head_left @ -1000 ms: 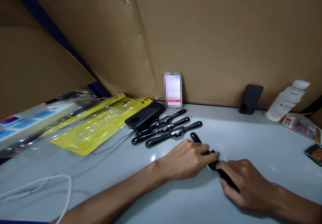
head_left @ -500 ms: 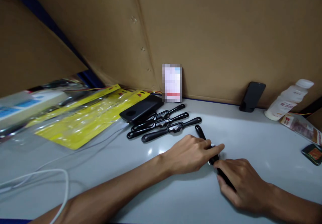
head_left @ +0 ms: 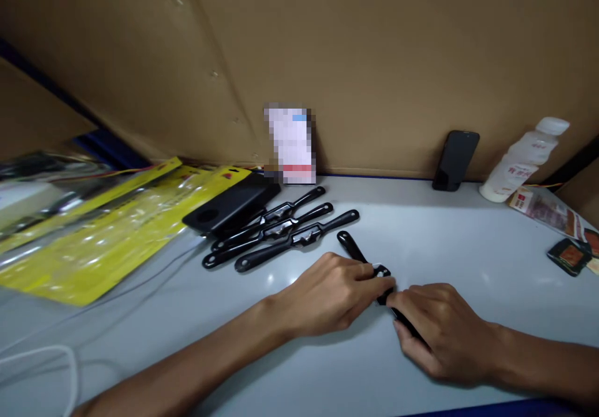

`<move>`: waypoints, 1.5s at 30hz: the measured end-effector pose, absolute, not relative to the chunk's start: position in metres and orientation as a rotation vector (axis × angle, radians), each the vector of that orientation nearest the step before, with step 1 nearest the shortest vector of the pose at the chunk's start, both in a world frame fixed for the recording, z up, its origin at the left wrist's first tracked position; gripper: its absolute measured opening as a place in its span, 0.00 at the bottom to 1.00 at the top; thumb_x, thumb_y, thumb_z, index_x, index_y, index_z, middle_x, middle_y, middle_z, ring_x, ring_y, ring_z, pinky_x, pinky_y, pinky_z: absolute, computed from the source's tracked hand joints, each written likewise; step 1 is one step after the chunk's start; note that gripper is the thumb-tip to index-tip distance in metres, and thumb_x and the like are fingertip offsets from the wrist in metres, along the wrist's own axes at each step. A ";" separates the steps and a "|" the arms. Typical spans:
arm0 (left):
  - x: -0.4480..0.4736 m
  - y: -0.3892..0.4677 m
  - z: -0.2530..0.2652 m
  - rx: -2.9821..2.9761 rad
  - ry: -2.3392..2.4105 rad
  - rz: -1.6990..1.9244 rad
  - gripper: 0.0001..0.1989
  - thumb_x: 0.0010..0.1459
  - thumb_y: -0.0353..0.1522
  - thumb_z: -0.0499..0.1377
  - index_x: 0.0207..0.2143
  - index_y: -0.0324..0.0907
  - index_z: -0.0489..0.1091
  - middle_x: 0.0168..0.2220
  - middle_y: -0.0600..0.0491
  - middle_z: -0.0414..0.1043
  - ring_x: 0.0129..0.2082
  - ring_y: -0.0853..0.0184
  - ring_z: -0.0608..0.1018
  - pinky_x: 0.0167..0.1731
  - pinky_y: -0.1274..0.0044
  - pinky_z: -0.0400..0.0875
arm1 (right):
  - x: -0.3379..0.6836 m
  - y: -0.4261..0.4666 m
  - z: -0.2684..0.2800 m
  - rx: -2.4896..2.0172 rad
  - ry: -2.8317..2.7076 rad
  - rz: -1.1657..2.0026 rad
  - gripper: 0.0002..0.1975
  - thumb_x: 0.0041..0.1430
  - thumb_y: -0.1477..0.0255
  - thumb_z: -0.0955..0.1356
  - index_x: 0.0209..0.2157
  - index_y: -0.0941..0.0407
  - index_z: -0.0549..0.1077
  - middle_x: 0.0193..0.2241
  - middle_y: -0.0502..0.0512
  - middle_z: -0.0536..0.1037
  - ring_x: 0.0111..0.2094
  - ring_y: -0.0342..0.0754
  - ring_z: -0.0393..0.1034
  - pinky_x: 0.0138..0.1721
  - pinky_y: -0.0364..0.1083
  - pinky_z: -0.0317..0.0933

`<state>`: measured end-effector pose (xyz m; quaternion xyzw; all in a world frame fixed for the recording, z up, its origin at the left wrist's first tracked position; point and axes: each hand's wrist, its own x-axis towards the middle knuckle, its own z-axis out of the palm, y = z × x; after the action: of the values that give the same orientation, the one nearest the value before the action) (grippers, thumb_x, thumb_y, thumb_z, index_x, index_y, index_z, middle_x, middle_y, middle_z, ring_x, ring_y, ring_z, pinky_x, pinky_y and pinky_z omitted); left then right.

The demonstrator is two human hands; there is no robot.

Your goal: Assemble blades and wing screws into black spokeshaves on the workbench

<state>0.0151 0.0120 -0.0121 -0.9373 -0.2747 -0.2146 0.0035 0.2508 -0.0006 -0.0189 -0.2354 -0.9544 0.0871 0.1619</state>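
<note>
Two hands (head_left: 327, 295) (head_left: 444, 333) hold one black tool (head_left: 384, 272) (three similar tools (head_left: 279, 228) beyond)

The trio of spokeshaves (head_left: 285, 233) lies on the desk (head_left: 449, 242). In front of it to the right, a fourth spokeshave (head_left: 384, 272) sits under both hands: the left hand (head_left: 330, 292) at its middle, the right hand (head_left: 440, 329) on its near handle. Left of the trio are a flat device (head_left: 229, 205), just beside it, then blister packs (head_left: 140, 236). Behind the trio, a screen (head_left: 294, 145) leans against the wall (head_left: 388, 61). Well right of the trio come a phone (head_left: 456, 161), a bottle (head_left: 524, 161) and, farthest, a small packet (head_left: 569, 256).
</note>
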 end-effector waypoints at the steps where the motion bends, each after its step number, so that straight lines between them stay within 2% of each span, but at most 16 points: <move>1: 0.015 0.012 -0.013 -2.914 -0.856 -0.683 0.13 0.69 0.26 0.48 0.45 0.40 0.72 0.26 0.56 0.72 0.20 0.71 0.72 0.19 0.76 0.59 | 0.251 -0.001 -0.019 -0.672 -2.728 0.227 0.09 0.65 0.76 0.59 0.41 0.59 0.69 0.27 0.53 0.75 0.26 0.46 0.67 0.29 0.48 0.57; 6: 0.018 0.015 -0.013 -2.760 -0.866 -0.716 0.13 0.70 0.29 0.49 0.38 0.38 0.73 0.22 0.57 0.69 0.19 0.71 0.70 0.20 0.76 0.60 | 0.249 -0.003 -0.020 -0.667 -2.745 0.145 0.11 0.64 0.76 0.59 0.43 0.61 0.70 0.27 0.54 0.75 0.26 0.47 0.66 0.28 0.49 0.56; 9: 0.017 0.016 -0.012 -2.746 -0.893 -0.711 0.16 0.71 0.31 0.50 0.30 0.39 0.71 0.22 0.56 0.68 0.19 0.71 0.69 0.20 0.75 0.60 | 0.249 -0.003 -0.019 -0.669 -2.743 0.147 0.11 0.63 0.76 0.59 0.42 0.60 0.71 0.26 0.53 0.74 0.25 0.47 0.65 0.27 0.49 0.55; 11: 0.015 0.015 -0.011 -2.794 -0.862 -0.705 0.18 0.71 0.31 0.49 0.29 0.39 0.71 0.22 0.55 0.69 0.19 0.71 0.69 0.20 0.75 0.60 | 0.249 -0.003 -0.019 -0.672 -2.738 0.164 0.11 0.63 0.76 0.59 0.41 0.60 0.71 0.26 0.52 0.74 0.25 0.46 0.65 0.27 0.49 0.55; 16: 0.011 0.013 -0.010 -2.871 -0.783 -0.692 0.14 0.71 0.30 0.48 0.48 0.39 0.73 0.22 0.57 0.69 0.18 0.71 0.69 0.19 0.75 0.59 | 0.251 -0.004 -0.021 -0.677 -2.751 0.221 0.12 0.63 0.76 0.58 0.42 0.60 0.70 0.27 0.53 0.75 0.26 0.47 0.66 0.28 0.50 0.55; 18: 0.012 0.014 -0.011 -2.846 -0.852 -0.680 0.15 0.71 0.30 0.48 0.51 0.40 0.72 0.21 0.58 0.68 0.18 0.71 0.69 0.18 0.75 0.58 | 0.251 -0.003 -0.020 -0.681 -2.764 0.228 0.12 0.63 0.76 0.58 0.42 0.60 0.70 0.28 0.54 0.75 0.26 0.47 0.67 0.28 0.50 0.55; 20: 0.012 0.015 -0.012 -2.806 -0.931 -0.677 0.14 0.71 0.30 0.49 0.49 0.40 0.73 0.21 0.58 0.68 0.18 0.71 0.69 0.18 0.74 0.56 | 0.251 -0.003 -0.020 -0.687 -2.776 0.232 0.12 0.62 0.76 0.58 0.42 0.60 0.70 0.28 0.54 0.75 0.26 0.47 0.66 0.29 0.50 0.55; 24: 0.010 0.018 -0.014 -2.762 -0.996 -0.658 0.16 0.71 0.29 0.48 0.35 0.40 0.74 0.20 0.56 0.67 0.18 0.72 0.68 0.18 0.74 0.56 | 0.250 -0.001 -0.018 -0.690 -2.787 0.251 0.11 0.62 0.76 0.58 0.41 0.59 0.70 0.27 0.54 0.74 0.26 0.47 0.65 0.28 0.50 0.55; 27: 0.011 0.017 -0.012 -2.824 -0.924 -0.647 0.17 0.69 0.28 0.47 0.31 0.40 0.72 0.21 0.55 0.69 0.18 0.71 0.69 0.19 0.74 0.58 | 0.250 -0.001 -0.018 -0.686 -2.781 0.257 0.10 0.61 0.76 0.59 0.41 0.58 0.69 0.27 0.54 0.74 0.26 0.46 0.65 0.28 0.49 0.54; 29: 0.013 0.014 -0.010 -2.902 -0.834 -0.631 0.16 0.69 0.27 0.47 0.35 0.40 0.73 0.22 0.55 0.70 0.18 0.70 0.69 0.19 0.74 0.59 | 0.250 -0.001 -0.018 -0.686 -2.775 0.258 0.10 0.61 0.76 0.59 0.41 0.59 0.69 0.27 0.54 0.75 0.26 0.46 0.65 0.28 0.49 0.54; 33: 0.013 0.013 -0.008 -2.932 -0.777 -0.663 0.16 0.69 0.27 0.47 0.51 0.37 0.72 0.23 0.55 0.72 0.19 0.70 0.72 0.19 0.75 0.61 | 0.250 -0.002 -0.019 -0.688 -2.769 0.252 0.11 0.62 0.77 0.59 0.42 0.59 0.69 0.29 0.54 0.76 0.26 0.47 0.66 0.29 0.49 0.54; 35: 0.011 0.015 -0.009 -2.873 -0.833 -0.697 0.15 0.69 0.27 0.47 0.49 0.37 0.72 0.22 0.55 0.71 0.19 0.70 0.71 0.19 0.76 0.61 | 0.250 -0.002 -0.020 -0.685 -2.777 0.249 0.11 0.61 0.76 0.59 0.42 0.59 0.69 0.28 0.54 0.76 0.26 0.47 0.66 0.29 0.49 0.54; 38: 0.008 0.017 -0.011 -2.830 -0.916 -0.687 0.16 0.70 0.27 0.47 0.36 0.38 0.74 0.21 0.55 0.69 0.18 0.71 0.70 0.18 0.75 0.59 | 0.250 -0.002 -0.021 -0.675 -2.787 0.244 0.11 0.61 0.76 0.59 0.42 0.59 0.70 0.27 0.54 0.75 0.25 0.46 0.64 0.28 0.49 0.53; 40: 0.007 0.017 -0.011 -2.876 -0.911 -0.661 0.17 0.69 0.28 0.48 0.32 0.39 0.74 0.21 0.55 0.69 0.18 0.71 0.69 0.18 0.74 0.59 | 0.250 -0.001 -0.020 -0.669 -2.790 0.240 0.11 0.60 0.76 0.59 0.42 0.60 0.70 0.27 0.53 0.75 0.25 0.46 0.64 0.28 0.49 0.53; 42: 0.008 0.016 -0.010 -2.935 -0.859 -0.651 0.16 0.69 0.28 0.48 0.36 0.39 0.75 0.22 0.54 0.70 0.18 0.71 0.70 0.18 0.74 0.59 | 0.250 0.000 -0.019 -0.662 -2.790 0.236 0.11 0.61 0.76 0.59 0.42 0.60 0.70 0.27 0.54 0.75 0.25 0.46 0.63 0.28 0.49 0.52; 45: 0.010 0.014 -0.010 -2.956 -0.813 -0.657 0.15 0.70 0.29 0.47 0.49 0.39 0.73 0.22 0.56 0.71 0.18 0.70 0.71 0.18 0.74 0.60 | 0.250 0.000 -0.018 -0.663 -2.791 0.236 0.11 0.61 0.76 0.59 0.41 0.60 0.69 0.27 0.53 0.75 0.25 0.46 0.63 0.28 0.49 0.53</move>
<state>0.0097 0.0143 -0.0104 -0.9428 -0.2593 -0.2094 0.0032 0.2497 0.0000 -0.0176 -0.2284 -0.9612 0.0814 0.1314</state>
